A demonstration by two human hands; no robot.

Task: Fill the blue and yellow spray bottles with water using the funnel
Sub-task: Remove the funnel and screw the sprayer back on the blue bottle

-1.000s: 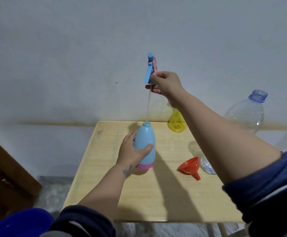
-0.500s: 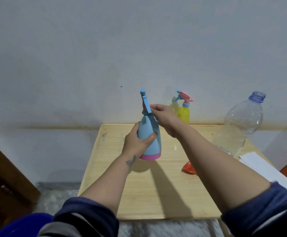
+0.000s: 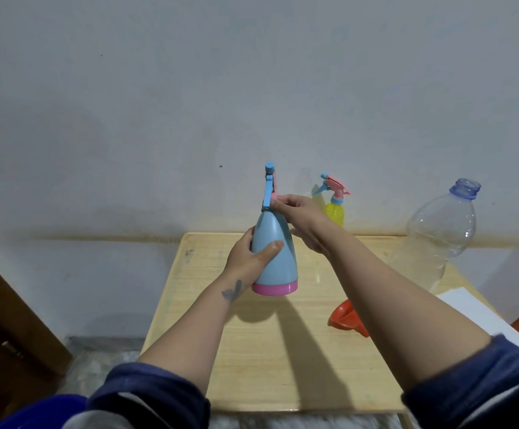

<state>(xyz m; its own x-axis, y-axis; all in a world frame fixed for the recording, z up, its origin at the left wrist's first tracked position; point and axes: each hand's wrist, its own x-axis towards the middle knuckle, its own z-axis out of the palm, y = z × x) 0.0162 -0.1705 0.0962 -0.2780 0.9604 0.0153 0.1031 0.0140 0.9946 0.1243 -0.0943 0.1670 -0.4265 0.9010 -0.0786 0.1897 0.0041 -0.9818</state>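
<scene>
Fingers (image 3: 278,209) apparently pinch blue spray bottle's (image 3: 275,258) neck.

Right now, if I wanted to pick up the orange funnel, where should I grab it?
Probably by the wide rim of the orange funnel, coming from above on its left side. It lies tipped over on the table, spout pointing right, and the right arm hides much of it, so the open cone edge is the easiest part to pinch.

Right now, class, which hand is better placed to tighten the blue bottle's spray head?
Right. The right hand already pinches the spray head at the neck, while the left hand grips the blue bottle body, steadying it.
</scene>
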